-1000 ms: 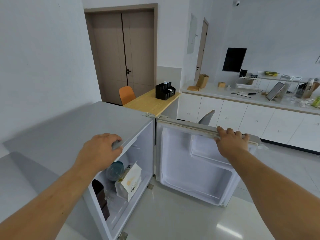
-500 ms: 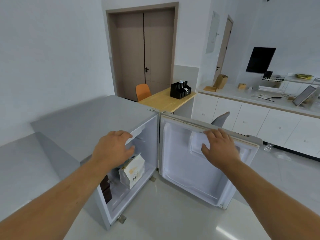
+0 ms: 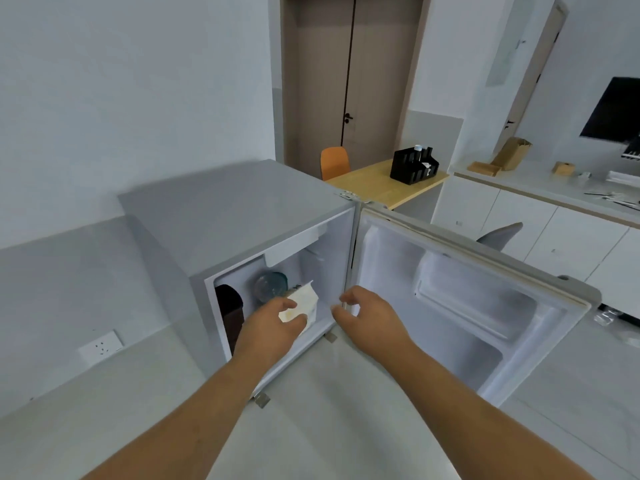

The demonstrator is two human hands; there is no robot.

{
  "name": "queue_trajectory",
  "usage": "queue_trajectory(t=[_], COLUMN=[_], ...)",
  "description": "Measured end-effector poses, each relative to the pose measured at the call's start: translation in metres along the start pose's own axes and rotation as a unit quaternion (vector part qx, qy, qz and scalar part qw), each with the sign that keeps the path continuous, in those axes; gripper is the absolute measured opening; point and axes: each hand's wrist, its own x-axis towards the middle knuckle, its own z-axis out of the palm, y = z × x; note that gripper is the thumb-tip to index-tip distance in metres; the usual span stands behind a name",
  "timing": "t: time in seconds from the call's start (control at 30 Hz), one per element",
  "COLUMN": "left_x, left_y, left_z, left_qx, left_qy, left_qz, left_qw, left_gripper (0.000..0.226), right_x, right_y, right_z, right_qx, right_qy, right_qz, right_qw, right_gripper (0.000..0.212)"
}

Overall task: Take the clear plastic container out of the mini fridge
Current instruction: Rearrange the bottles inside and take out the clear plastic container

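The grey mini fridge [image 3: 221,216] stands on the floor with its door [image 3: 460,306] swung wide open to the right. Inside I see a round clear plastic container [image 3: 270,287] with a bluish tint, a white paper bag [image 3: 304,303] in front of it and a dark jar [image 3: 228,313] at the left. My left hand [image 3: 273,327] is at the fridge opening, fingers spread, partly covering the white bag; whether it touches the bag I cannot tell. My right hand [image 3: 367,317] hovers beside it at the opening's right side, fingers apart and holding nothing.
A wall socket [image 3: 100,348] sits low on the left wall. Behind the fridge are a wooden table [image 3: 377,183] with a black organiser [image 3: 414,166], an orange chair [image 3: 334,162], white cabinets [image 3: 540,223] and a grey chair back [image 3: 498,233]. Pale floor lies in front.
Both hands have left the fridge top and door edge and dropped down to the fridge opening. The view has tilted down and shifted left.
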Motion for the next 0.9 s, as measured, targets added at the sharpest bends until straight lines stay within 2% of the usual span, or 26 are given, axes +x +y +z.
queue_trajectory(t=[0.23,0.33,0.43,0.6,0.7,0.8,0.9], left_x=[0.046,0.071,0.091,0.119,0.127,0.135,0.144], left_y=[-0.054,-0.077,-0.097,-0.118,-0.125,-0.13,-0.131], left_z=[0.046,0.062,0.076,0.093,0.1,0.103,0.103], left_qx=[-0.191,-0.219,-0.242,-0.272,-0.289,-0.272,-0.244], left_qy=[0.008,0.023,0.042,0.082,0.105,0.118,0.134], left_qz=[-0.143,-0.187,-0.227,-0.245,-0.235,-0.234,-0.214], left_qw=[0.971,0.957,0.943,0.927,0.922,0.926,0.936], left_gripper=[0.049,0.062,0.07,0.066,0.049,0.056,0.063], right_x=[0.07,0.101,0.127,0.158,0.17,0.185,0.206], right_y=[-0.001,0.008,0.02,0.031,0.034,0.035,0.031], right_z=[0.073,0.106,0.138,0.175,0.188,0.198,0.206], right_qx=[0.11,0.136,0.136,0.131,0.059,-0.067,-0.127], right_qy=[-0.068,-0.079,-0.089,-0.099,-0.029,0.065,0.021], right_qz=[0.121,0.162,0.189,0.216,0.153,-0.023,-0.118], right_qw=[0.984,0.974,0.969,0.962,0.986,0.995,0.985], right_gripper=[0.033,0.03,0.036,0.04,0.03,0.028,0.053])
